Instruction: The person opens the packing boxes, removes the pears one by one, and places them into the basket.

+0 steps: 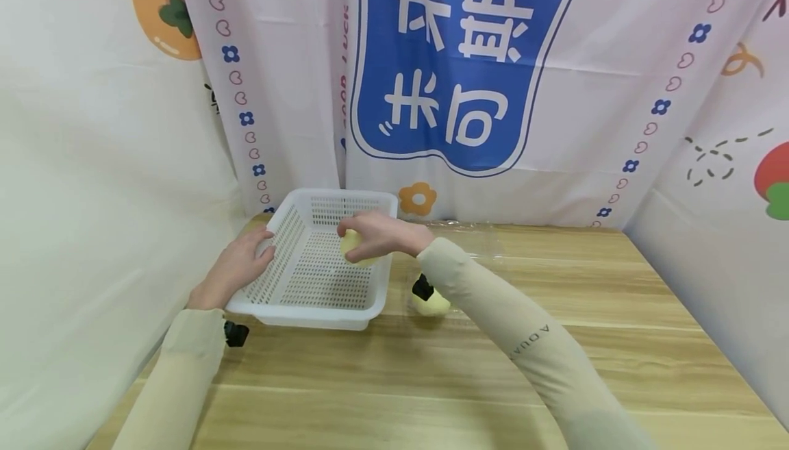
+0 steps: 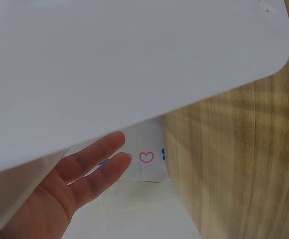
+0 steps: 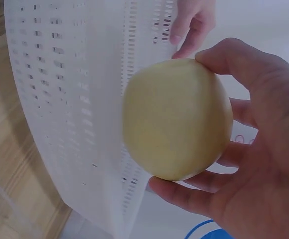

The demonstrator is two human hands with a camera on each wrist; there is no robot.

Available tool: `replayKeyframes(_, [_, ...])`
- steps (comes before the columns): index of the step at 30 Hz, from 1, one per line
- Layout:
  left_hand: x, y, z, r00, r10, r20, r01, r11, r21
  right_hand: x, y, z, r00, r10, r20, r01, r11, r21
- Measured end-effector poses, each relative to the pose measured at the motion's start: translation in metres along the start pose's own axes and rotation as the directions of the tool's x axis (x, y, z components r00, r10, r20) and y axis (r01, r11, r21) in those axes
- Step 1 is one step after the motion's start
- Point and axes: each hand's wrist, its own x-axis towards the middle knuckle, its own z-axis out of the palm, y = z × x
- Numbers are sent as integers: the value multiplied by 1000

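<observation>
Head view: round yellow object (image 1: 350, 240) in grip of right hand (image 1: 383, 233), left hand (image 1: 237, 266) loose at white basket (image 1: 311, 313).

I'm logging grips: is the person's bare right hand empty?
No, the right hand holds a smooth, round, pale-yellow object with thumb and fingers.

You face a white, printed fabric backdrop (image 1: 592, 114) with a large blue panel (image 1: 456, 59) of white characters and columns of small blue flowers (image 1: 661, 107). A cream-white sheet (image 1: 92, 176) bearing an orange fruit print (image 1: 163, 11) rises on your left; another white printed sheet (image 1: 709, 217) on your right. Your pale wood-grained counter (image 1: 345, 388) sits under soft light.
</observation>
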Motion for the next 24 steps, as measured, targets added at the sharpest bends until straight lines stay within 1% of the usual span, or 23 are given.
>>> replayKeyframes(6, [1,-1,-2,1000,-8,11,8,1000,-13,11,4,11,1000,25,-19,-25,1000,-6])
replayKeyframes(10, [0,0,-3,1000,-20,21,20,1000,-9,18,8,20,999,40,-27,-41,999,-34])
replayKeyframes(13, [-1,1,-3,999,-25,30,26,1000,-3,21,11,25,998,41,-38,-44,997,-63])
replayKeyframes(20, [-2,2,-3,1000,-18,18,18,1000,11,25,19,33,998,19,-56,-23,997,-80])
replayKeyframes(24, [-3,2,-3,1000,-18,15,18,1000,13,28,24,37,998,29,-59,-34,995,-98])
